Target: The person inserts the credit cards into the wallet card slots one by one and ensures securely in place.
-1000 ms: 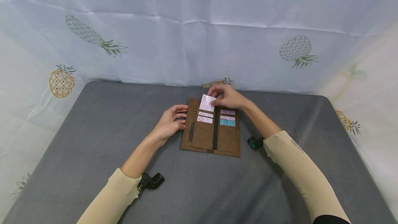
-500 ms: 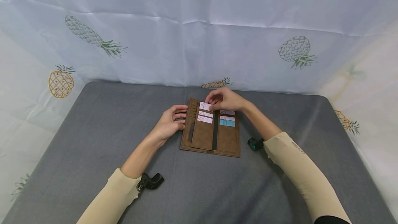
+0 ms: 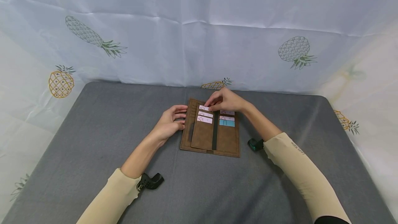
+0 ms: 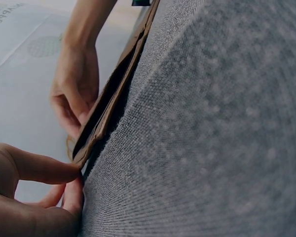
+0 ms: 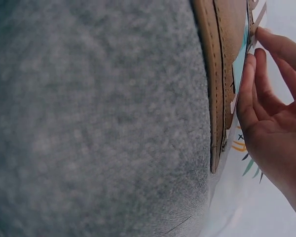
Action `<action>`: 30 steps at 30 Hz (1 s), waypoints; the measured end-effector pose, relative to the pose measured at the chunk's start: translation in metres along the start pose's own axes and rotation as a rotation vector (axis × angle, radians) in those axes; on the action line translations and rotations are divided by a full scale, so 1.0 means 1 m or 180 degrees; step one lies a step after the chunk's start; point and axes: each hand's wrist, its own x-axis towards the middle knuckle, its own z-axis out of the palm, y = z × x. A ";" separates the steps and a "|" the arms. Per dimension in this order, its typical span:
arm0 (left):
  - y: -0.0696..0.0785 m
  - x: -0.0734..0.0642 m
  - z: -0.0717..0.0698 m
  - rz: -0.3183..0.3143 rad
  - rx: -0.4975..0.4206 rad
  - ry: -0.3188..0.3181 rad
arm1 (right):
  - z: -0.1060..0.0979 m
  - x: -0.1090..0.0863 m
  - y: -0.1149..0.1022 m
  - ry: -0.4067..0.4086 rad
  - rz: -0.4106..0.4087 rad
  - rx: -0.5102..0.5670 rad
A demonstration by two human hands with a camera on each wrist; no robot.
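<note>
A brown bifold wallet (image 3: 202, 136) lies open on the grey table, pink floral cards and one blue card (image 3: 227, 123) showing in its slots. At the wallet's left edge my left hand (image 3: 170, 122) pinches the cover between thumb and fingers, as the left wrist view shows. My right hand (image 3: 227, 100) reaches over the far edge, thumb and fingertips pinching the right corner of the topmost pink card (image 3: 203, 108) on the left panel. Only a strip of that card stands out of its slot. Two more pink cards (image 3: 205, 119) sit below it.
The grey cloth-covered table (image 3: 124, 120) surrounds the wallet. A pale curtain with pineapple prints (image 3: 192, 51) hangs behind the far edge. A black wrist camera (image 3: 151, 181) is on the left wrist, another (image 3: 255, 144) on the right.
The top pink card has slid down into its slot, from mostly exposed to a thin strip. My right hand has moved slightly down with it; my left hand and the wallet stay in place.
</note>
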 end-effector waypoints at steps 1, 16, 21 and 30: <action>0.000 0.000 0.000 -0.0001 0.0001 0.0000 | 0.000 0.000 -0.001 0.0006 0.0008 -0.0021; 0.004 0.000 0.004 0.0032 0.0229 -0.0050 | -0.002 -0.014 -0.005 0.0301 0.0040 -0.0077; 0.004 -0.001 0.004 0.0020 0.0328 -0.0062 | -0.007 -0.029 -0.009 0.0459 0.0145 -0.0103; 0.002 -0.004 0.002 -0.0002 0.0504 -0.0098 | -0.017 -0.072 -0.006 0.0767 0.0277 -0.0160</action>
